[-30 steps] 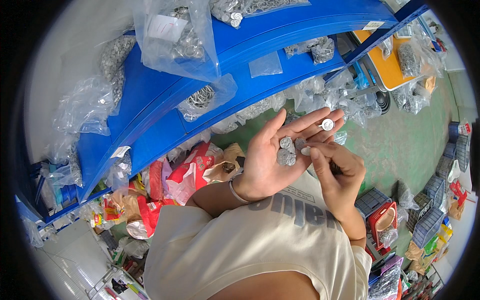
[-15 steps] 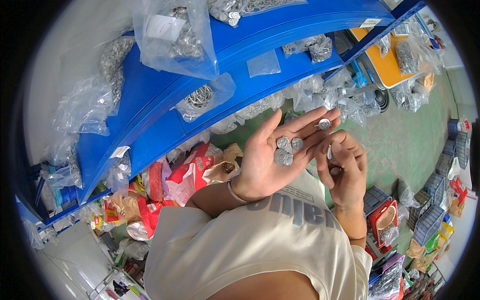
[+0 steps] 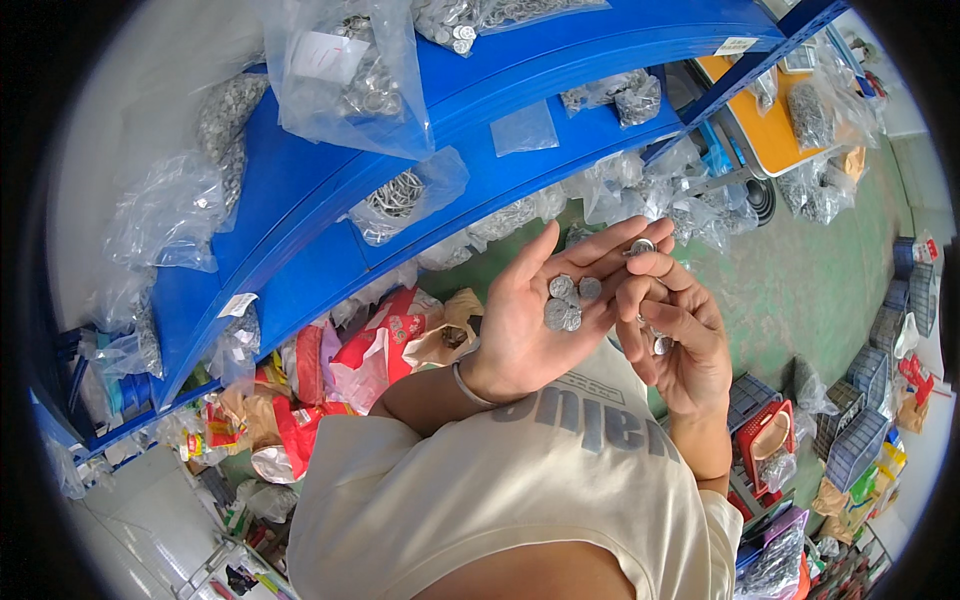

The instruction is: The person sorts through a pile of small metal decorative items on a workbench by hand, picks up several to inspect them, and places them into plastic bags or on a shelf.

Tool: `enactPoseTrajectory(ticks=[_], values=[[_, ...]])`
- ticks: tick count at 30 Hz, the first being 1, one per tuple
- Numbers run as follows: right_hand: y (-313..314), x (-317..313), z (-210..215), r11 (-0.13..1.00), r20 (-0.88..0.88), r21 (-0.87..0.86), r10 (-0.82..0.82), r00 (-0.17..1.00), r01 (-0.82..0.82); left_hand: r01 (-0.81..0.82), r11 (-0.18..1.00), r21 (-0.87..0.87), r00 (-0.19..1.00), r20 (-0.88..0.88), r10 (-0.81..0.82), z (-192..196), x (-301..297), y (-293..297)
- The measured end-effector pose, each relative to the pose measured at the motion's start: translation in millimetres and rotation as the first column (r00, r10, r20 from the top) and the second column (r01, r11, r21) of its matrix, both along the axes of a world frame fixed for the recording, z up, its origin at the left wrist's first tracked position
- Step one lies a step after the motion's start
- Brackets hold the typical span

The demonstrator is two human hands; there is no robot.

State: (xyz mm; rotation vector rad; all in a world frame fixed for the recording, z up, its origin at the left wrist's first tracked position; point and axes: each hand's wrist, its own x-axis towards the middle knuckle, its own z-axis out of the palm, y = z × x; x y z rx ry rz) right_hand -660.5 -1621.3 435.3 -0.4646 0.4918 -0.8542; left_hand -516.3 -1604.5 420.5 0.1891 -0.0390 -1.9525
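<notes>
My left hand (image 3: 540, 320) is palm up with its fingers stretched out flat. Several small round silver metal pieces (image 3: 563, 315) lie in a cluster on its palm. One more silver round piece (image 3: 640, 246) sits near the tips of the left fingers. Close against those fingers, my right hand (image 3: 680, 335) is curled, with its index fingertip by that piece. Small silver discs (image 3: 662, 345) show between its bent fingers; how many is hidden.
Blue shelving (image 3: 300, 180) ahead carries clear bags of metal parts (image 3: 400, 195). Red and paper bags (image 3: 375, 335) crowd the lower left. An orange table (image 3: 775, 130) stands far right, above a green floor (image 3: 800, 270). Baskets (image 3: 768, 440) and crates (image 3: 858, 445) line the right.
My right hand has moved up, its index finger reaching to the piece at my left fingertips. Silver discs in the right hand have shifted among its fingers. The left hand has barely moved.
</notes>
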Motion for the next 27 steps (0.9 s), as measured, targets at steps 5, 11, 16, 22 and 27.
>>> enactPoseTrajectory(ticks=[5, 11, 16, 22, 27], values=[[-0.8, 1.9, 10.6, 0.995, 0.057, 0.099, -0.002, 0.998, -0.004, -0.017, 0.999, 0.03, 1.0, -0.005, 0.017, 2.1, -0.8, 0.8], [5.5, 4.0, 4.7, 0.659, -0.632, -0.703, -0.404, 0.661, -0.269, -0.017, 0.996, -0.083, 0.998, 0.055, 0.022, -0.3, -1.6, 0.0], [8.9, 12.3, 5.0, 0.54, -0.674, -0.738, -0.595, 0.438, -0.403, -0.029, 0.989, -0.146, 0.993, 0.112, 0.046, -2.1, -2.5, -1.0], [5.9, 2.5, 1.0, 0.859, -0.5, -0.512, -0.305, 0.81, 0.007, -0.024, 0.999, -0.045, 0.999, 0.029, 0.025, 3.1, -1.6, -2.4], [-3.4, 5.3, 14.2, 0.999, -0.111, 0.024, 0.036, 0.993, -0.033, -0.027, 0.998, -0.064, 0.999, 0.039, 0.03, 0.1, -1.5, -3.2]])
